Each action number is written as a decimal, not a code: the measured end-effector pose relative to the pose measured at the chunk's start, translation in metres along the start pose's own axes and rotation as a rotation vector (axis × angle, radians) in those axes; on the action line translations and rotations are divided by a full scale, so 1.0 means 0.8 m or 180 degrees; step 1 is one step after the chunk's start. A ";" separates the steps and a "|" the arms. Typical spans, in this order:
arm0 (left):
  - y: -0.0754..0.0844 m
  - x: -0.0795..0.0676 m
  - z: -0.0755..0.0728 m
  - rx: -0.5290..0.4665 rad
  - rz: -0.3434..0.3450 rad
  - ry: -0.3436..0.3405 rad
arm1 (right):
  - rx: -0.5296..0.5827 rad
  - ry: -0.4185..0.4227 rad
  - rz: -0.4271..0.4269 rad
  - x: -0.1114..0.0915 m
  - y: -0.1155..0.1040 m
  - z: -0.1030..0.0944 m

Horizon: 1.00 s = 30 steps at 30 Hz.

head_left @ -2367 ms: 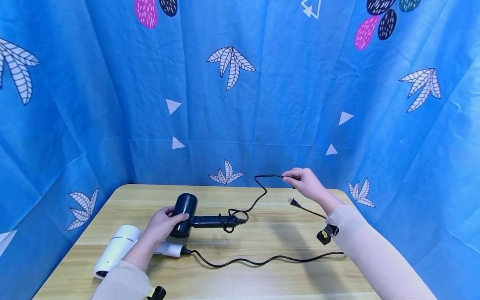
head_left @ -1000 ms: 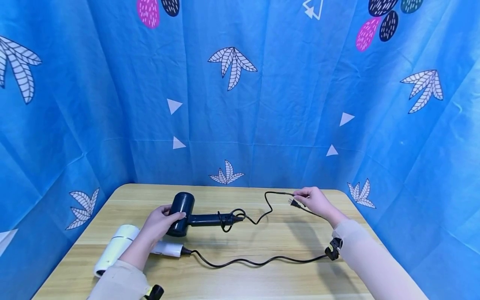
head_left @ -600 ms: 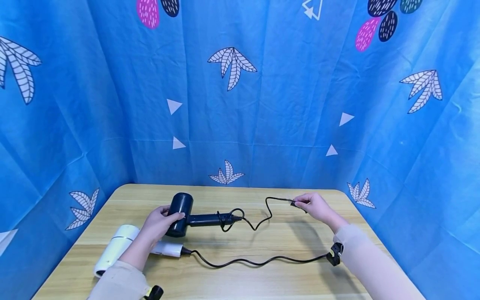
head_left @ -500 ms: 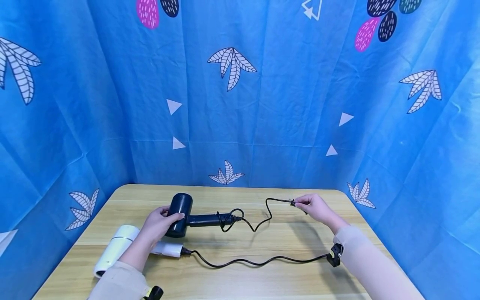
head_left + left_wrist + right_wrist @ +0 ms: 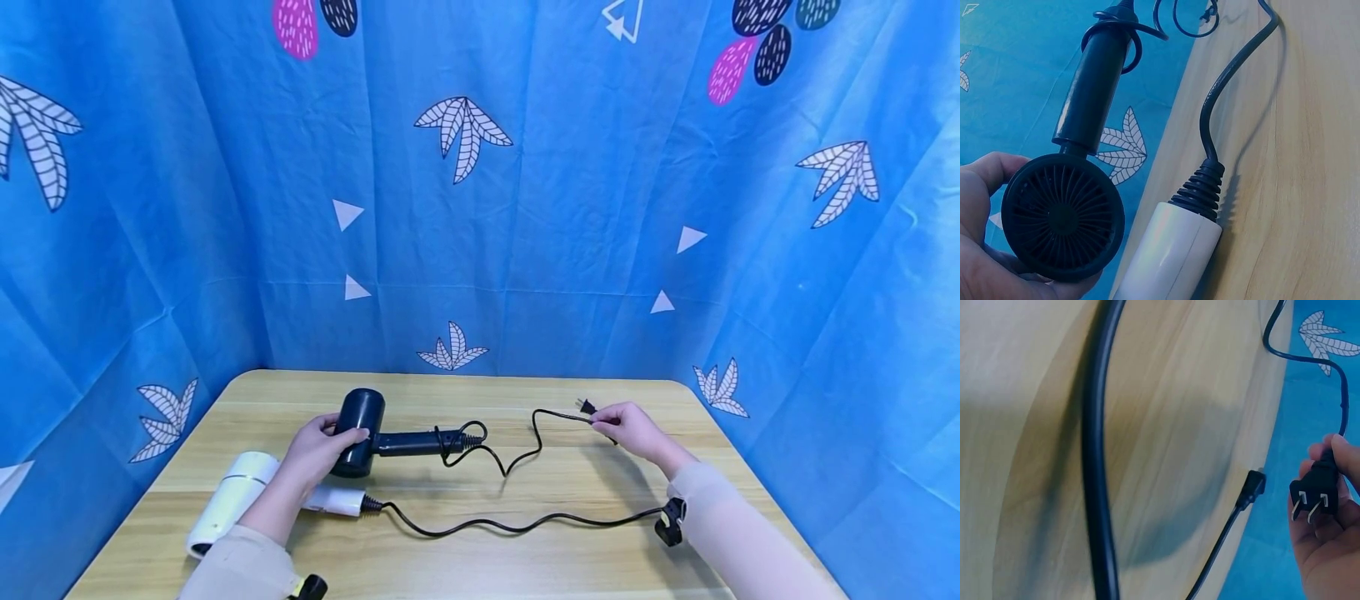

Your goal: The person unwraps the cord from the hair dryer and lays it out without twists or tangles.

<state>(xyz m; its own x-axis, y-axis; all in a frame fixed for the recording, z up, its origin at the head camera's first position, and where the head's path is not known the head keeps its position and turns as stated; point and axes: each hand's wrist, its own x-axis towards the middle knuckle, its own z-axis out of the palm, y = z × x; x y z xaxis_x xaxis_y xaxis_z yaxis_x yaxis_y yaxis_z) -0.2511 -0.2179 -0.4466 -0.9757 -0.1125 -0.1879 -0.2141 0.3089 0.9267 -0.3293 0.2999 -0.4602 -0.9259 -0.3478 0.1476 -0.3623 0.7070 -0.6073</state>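
Note:
My left hand [image 5: 315,450] grips a black hair dryer [image 5: 362,427] by its round barrel, the handle pointing right. In the left wrist view the dryer's vented end [image 5: 1063,215] faces the camera, fingers wrapped round its side. A loop of its black cord [image 5: 537,433] winds about the handle's end and runs over to my right hand [image 5: 628,429]. There my fingers hold the cord's two-pin plug [image 5: 1315,487], prongs showing in the right wrist view. A white hair dryer [image 5: 232,504] lies at the left, partly hidden beneath my left forearm.
The white dryer's cord [image 5: 510,527] wavers across the front of the wooden table [image 5: 450,571] and passes behind my right wrist. Its plug [image 5: 587,407] lies just beyond my right hand. A blue patterned curtain [image 5: 450,233] encloses the table's back and sides.
My right hand has come down and toward me with the black dryer's plug, and the cord hangs slacker, nearer the table. My left hand and the black dryer have shifted slightly left.

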 end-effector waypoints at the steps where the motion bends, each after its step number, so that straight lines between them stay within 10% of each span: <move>1: 0.000 0.000 0.000 -0.0003 -0.0003 0.0002 | -0.0014 -0.0024 -0.0003 -0.001 0.002 0.000; 30: 0.001 0.002 0.003 -0.0040 0.0023 0.0011 | -0.0705 -0.0466 -0.0232 -0.011 0.031 0.016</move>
<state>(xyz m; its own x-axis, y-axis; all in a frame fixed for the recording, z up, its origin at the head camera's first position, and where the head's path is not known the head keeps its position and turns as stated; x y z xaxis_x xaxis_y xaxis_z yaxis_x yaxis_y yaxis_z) -0.2529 -0.2157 -0.4470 -0.9771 -0.1135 -0.1800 -0.2063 0.2979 0.9320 -0.3285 0.3126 -0.4864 -0.8771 -0.4766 0.0603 -0.4569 0.7888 -0.4112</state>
